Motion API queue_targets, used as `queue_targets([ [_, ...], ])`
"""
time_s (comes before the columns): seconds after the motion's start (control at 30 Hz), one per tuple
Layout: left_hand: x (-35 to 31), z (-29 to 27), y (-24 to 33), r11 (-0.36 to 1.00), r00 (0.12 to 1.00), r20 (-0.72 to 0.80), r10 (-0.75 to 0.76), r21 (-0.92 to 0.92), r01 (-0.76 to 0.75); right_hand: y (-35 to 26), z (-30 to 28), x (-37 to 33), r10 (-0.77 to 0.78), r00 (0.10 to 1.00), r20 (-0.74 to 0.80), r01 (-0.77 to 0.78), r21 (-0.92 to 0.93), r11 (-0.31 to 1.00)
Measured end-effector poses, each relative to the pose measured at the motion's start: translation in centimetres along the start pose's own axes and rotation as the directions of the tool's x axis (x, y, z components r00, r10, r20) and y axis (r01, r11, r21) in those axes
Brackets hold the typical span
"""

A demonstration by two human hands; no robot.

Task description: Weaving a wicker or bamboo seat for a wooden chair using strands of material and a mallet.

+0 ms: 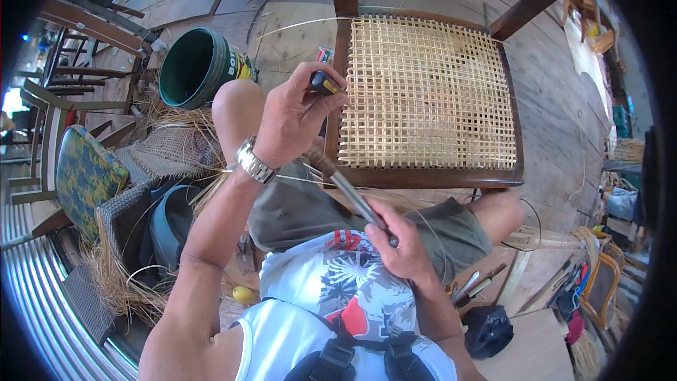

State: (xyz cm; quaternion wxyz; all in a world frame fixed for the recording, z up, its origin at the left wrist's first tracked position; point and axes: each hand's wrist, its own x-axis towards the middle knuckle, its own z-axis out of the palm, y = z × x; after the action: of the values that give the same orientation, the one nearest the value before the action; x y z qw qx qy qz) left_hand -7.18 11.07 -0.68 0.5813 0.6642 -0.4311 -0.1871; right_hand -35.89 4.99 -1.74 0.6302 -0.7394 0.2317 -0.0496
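Observation:
A woven cane seat point(430, 92) fills the dark brown wooden frame of a chair point(437, 178) in front of me. My left hand point(293, 109), with a watch on the wrist, is closed around a short black-and-yellow tool handle point(325, 83) at the frame's left side. That tool's working end is hidden, so its exact kind does not show. Lower down, my right hand point(400, 238) grips a metal-shafted tool with a brown end point(352, 194), which slants up to the left over my lap. Its brown end lies below my left wrist, apart from the black handle.
A dark green bucket point(190, 67) stands left of my knee. Cane strands point(116, 275) lie heaped by a camouflage-patterned cushion point(92, 173) at the left. A black bag or cap point(488, 331) and several hand tools point(479, 286) lie at lower right. A yellow fruit-like object point(245, 295) rests beside me.

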Motion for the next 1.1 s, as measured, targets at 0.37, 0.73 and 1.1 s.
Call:
queue_targets([
  [0.37,-1.8,0.1,0.8,1.0,1.0,0.001,0.001,-0.006,-0.001,0.0,1.7,-0.1,0.004,0.99,0.14,-0.005,0.004,1.0],
  [0.73,-2.4,1.7,0.2,0.99,0.996,0.085,-0.027,0.139,0.015,0.1,1.3,-0.4,-0.09,0.982,0.166,0.097,-0.035,0.995],
  [1.1,-0.2,0.2,0.8,0.99,0.998,0.027,0.061,0.126,-0.064,0.3,1.6,-0.1,-0.135,0.991,0.005,0.135,0.017,0.991],
])
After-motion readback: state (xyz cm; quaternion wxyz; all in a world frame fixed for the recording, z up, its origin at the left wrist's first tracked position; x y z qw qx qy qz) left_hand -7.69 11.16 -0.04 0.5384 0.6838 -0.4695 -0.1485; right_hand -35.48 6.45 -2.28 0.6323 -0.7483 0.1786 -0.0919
